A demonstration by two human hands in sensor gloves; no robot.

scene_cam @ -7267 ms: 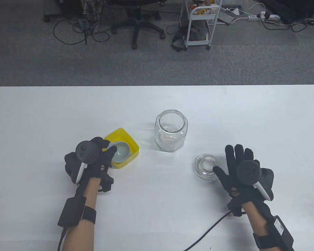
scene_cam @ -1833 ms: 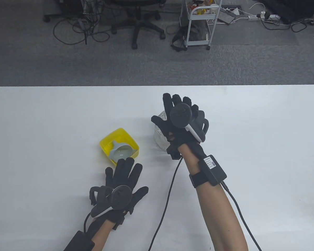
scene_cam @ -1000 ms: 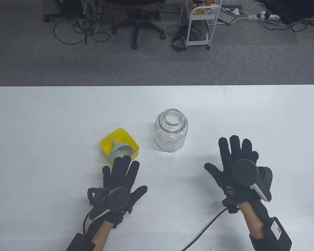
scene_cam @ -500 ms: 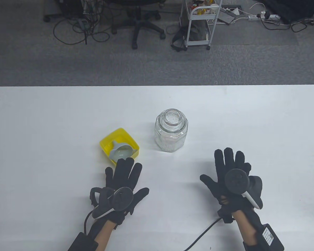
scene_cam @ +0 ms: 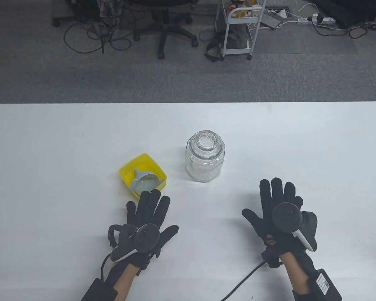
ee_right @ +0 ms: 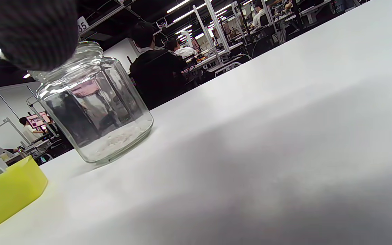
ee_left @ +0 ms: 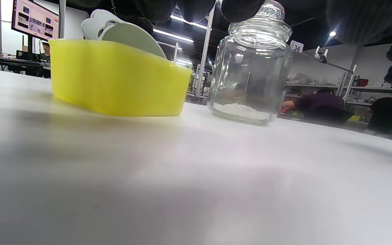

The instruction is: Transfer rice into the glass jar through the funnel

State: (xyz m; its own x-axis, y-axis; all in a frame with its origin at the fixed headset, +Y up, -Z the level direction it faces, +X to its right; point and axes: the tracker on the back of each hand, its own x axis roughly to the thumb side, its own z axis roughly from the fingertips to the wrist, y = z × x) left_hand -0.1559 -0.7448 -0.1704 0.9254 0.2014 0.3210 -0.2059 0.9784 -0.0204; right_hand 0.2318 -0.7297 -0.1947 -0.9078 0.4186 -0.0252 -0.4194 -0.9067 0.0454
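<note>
The glass jar [scene_cam: 204,160] stands mid-table with its glass lid [scene_cam: 205,140] on top and a thin layer of rice at the bottom [ee_left: 238,109]; it also shows in the right wrist view [ee_right: 94,109]. The yellow bowl [scene_cam: 128,171] sits left of the jar with the grey funnel [scene_cam: 144,182] lying inside it; both show in the left wrist view, bowl [ee_left: 114,81] and funnel [ee_left: 121,32]. My left hand [scene_cam: 147,213] lies flat and open just in front of the bowl, holding nothing. My right hand [scene_cam: 275,203] lies flat and open to the right front of the jar, holding nothing.
The white table [scene_cam: 50,141] ends at its far edge, with grey carpet beyond. An office chair [scene_cam: 166,28] and a white cart [scene_cam: 238,28] stand on the floor behind. A black cable [scene_cam: 241,282] runs from my right wrist across the near table.
The jar was open with the lid on the table and my left hand at the funnel; my right hand put the lid on the jar and drew back. Both hands now rest flat.
</note>
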